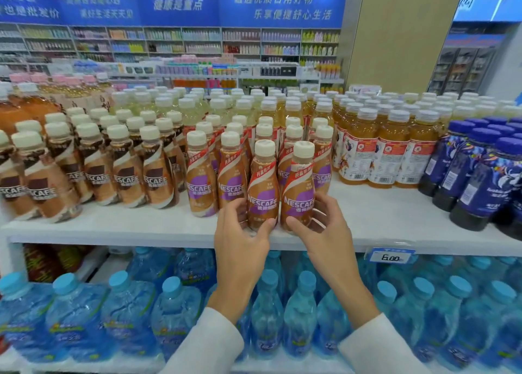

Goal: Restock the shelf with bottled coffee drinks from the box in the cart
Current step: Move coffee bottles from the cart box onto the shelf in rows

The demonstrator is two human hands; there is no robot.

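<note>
White-sleeved, my left grip [240,232] and right grip [322,226] are working at the white shelf [141,224], each curling thumb and fingers round its own coffee bottle: left bottle [261,181] and right bottle [299,184] are standing upright, side by side, at the front edge.

Glossy plastic coffee bottles [264,187] with matt cream caps [265,147]. Smooth white shelf [141,226]. Clear blue plastic water bottles [175,317].
</note>
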